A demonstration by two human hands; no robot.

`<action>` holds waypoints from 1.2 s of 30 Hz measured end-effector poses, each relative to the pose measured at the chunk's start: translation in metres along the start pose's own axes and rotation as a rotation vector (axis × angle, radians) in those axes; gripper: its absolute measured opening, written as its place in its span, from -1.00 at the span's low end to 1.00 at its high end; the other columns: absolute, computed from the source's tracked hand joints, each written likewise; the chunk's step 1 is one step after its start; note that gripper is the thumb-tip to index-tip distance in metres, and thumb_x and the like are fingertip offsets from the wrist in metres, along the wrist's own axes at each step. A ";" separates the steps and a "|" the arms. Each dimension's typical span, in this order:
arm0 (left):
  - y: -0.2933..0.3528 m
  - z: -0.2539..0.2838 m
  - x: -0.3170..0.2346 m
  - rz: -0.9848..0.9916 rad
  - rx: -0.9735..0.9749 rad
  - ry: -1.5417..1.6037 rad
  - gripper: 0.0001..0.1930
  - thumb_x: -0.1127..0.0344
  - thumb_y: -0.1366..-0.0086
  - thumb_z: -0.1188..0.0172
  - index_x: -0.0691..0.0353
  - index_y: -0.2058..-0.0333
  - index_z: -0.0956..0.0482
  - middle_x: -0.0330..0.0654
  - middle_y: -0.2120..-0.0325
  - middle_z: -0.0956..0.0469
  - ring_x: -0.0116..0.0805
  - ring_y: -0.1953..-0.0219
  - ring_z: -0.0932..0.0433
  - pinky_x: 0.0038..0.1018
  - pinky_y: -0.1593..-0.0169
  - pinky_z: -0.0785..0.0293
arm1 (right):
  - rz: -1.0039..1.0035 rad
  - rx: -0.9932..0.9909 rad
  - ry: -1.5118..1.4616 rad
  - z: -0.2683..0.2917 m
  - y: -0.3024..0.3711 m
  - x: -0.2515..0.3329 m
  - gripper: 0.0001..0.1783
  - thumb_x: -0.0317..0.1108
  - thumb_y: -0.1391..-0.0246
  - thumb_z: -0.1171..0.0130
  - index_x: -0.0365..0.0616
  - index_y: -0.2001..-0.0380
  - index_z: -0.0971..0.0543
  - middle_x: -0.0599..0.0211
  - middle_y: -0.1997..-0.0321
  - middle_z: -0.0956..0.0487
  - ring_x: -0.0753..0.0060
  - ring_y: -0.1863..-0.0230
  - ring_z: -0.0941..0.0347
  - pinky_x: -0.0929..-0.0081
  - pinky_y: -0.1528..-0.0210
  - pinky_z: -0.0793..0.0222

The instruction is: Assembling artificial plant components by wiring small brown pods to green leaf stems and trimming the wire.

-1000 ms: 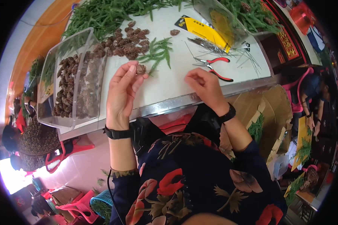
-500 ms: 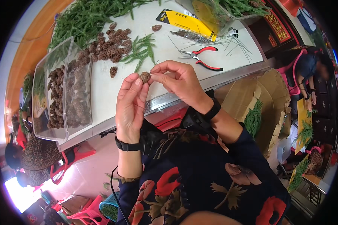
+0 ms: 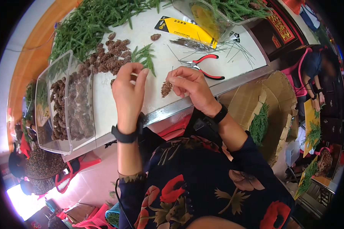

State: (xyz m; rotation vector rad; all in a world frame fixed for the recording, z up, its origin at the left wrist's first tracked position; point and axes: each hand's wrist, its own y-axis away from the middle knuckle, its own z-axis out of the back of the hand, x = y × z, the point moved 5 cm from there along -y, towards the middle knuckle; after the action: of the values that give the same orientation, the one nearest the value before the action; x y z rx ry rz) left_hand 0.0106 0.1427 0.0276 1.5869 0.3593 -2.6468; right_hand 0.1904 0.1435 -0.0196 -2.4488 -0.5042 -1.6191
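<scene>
A brown pine cone (image 3: 166, 89) hangs from the fingertips of my right hand (image 3: 193, 84), above the table's near side. A thin dark wire sticks up from the pinch. My left hand (image 3: 128, 89) is over the table to the left, its thumb and fingers curved with a gap between them and nothing visible inside. Just beyond its fingertips lies a green pine sprig (image 3: 144, 55), partly covered by the hand. Pliers (image 3: 200, 65) with red and black handles lie spread beyond my right hand.
Loose pine cones (image 3: 112, 57) are heaped beside a clear plastic box (image 3: 70, 103) of more cones. Greenery (image 3: 88, 26) covers the far left. Near a yellow package (image 3: 187, 30) lie thin wires (image 3: 240, 51). A cardboard box (image 3: 275, 103) stands right of the table edge; another person works beyond.
My left hand has let go of the pine cone and moved forward and left to the sprig. The cone now hangs from my right hand, which has shifted slightly right.
</scene>
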 end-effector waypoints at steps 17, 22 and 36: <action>-0.074 -0.010 0.025 -0.186 -0.016 -0.549 -0.79 0.52 -0.17 -0.14 0.22 0.21 -0.61 -0.15 0.24 -0.58 -0.18 0.25 -0.58 -0.36 0.18 -0.49 | 0.001 0.189 -0.038 0.010 -0.002 -0.018 -0.95 -0.49 -0.16 -0.09 -0.21 0.39 -0.49 0.32 0.24 -0.55 0.70 0.47 -0.33 0.70 0.40 -0.27; -0.038 0.005 0.007 -0.003 0.035 0.331 -0.81 0.59 -0.21 -0.10 0.30 0.23 -0.62 -0.22 0.32 -0.52 -0.38 0.23 -0.54 -0.50 0.17 -0.47 | -0.005 0.149 -0.043 0.014 -0.001 -0.014 -0.96 -0.51 -0.16 -0.08 -0.18 0.39 -0.50 0.29 0.16 -0.53 0.71 0.45 -0.31 0.69 0.39 -0.26; 0.025 0.008 -0.002 0.245 0.136 0.796 -0.77 0.51 -0.31 -0.08 0.31 0.06 -0.49 -0.19 0.21 -0.51 -0.42 0.24 -0.56 -0.52 0.17 -0.52 | 0.041 0.283 0.053 -0.054 0.011 0.010 -0.96 -0.54 -0.08 -0.20 -0.25 0.37 -0.54 0.46 0.36 -0.53 0.73 0.40 -0.41 0.71 0.34 -0.32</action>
State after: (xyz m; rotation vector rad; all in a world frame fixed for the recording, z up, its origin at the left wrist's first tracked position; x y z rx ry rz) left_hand 0.0086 0.1167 0.0289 2.4826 -0.0145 -1.7948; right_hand 0.1518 0.1183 0.0111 -2.1907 -0.6232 -1.4781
